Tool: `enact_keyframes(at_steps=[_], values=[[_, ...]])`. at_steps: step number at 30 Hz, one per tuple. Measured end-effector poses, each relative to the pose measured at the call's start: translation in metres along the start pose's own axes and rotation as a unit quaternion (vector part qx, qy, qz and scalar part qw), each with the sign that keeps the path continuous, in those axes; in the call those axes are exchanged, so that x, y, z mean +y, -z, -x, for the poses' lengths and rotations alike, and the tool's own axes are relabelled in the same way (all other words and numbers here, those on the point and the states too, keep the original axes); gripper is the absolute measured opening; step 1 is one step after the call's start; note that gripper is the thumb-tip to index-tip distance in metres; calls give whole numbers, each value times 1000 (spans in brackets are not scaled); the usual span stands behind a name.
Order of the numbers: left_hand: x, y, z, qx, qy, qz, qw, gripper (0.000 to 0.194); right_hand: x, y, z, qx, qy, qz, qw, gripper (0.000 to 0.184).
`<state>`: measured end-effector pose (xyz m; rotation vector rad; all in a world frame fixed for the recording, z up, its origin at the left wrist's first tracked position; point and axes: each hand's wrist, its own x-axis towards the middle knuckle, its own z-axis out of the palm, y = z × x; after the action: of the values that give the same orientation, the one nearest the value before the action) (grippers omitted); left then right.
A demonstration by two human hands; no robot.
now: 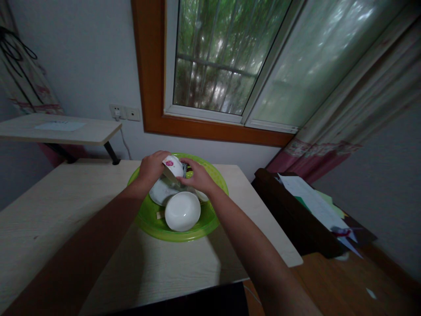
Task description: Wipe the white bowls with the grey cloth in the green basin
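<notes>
A white bowl with a pink flower [173, 165] is tilted on its side above a green plastic basin [179, 237]. My left hand [154, 169] is closed on the left side of this bowl. At its right side is my right hand [197, 177], with thumb and fingers curled round a crumpled grey thing [185, 168] against the bowl; its kind is unclear. Under my hands, a white dish [159, 193] lies partly hidden in the basin. Nearer to me rests a plain white bowl [183, 211], its inside facing up. A pale spoon-like piece [201, 195] shows beside my right wrist.
The basin stands on a light wooden table [108, 263] against the wall. A raised shelf [59, 129] is at the left, below a wall socket [125, 112]. Right of the table is a dark brown piece of furniture [289, 219] with papers [315, 202] on it.
</notes>
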<state>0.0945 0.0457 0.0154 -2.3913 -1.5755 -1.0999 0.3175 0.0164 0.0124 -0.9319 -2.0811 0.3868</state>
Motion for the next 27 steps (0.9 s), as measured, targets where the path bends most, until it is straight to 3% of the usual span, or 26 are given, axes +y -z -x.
enact_keyframes(at_steps=[17,27], values=[[3,0,-1,-7,5,-9,1000,50,-7,0,0,11,-10,80,997,60],[2,1,-2,12,18,-11,1000,50,-8,1,-1,43,-4,0,999,61]])
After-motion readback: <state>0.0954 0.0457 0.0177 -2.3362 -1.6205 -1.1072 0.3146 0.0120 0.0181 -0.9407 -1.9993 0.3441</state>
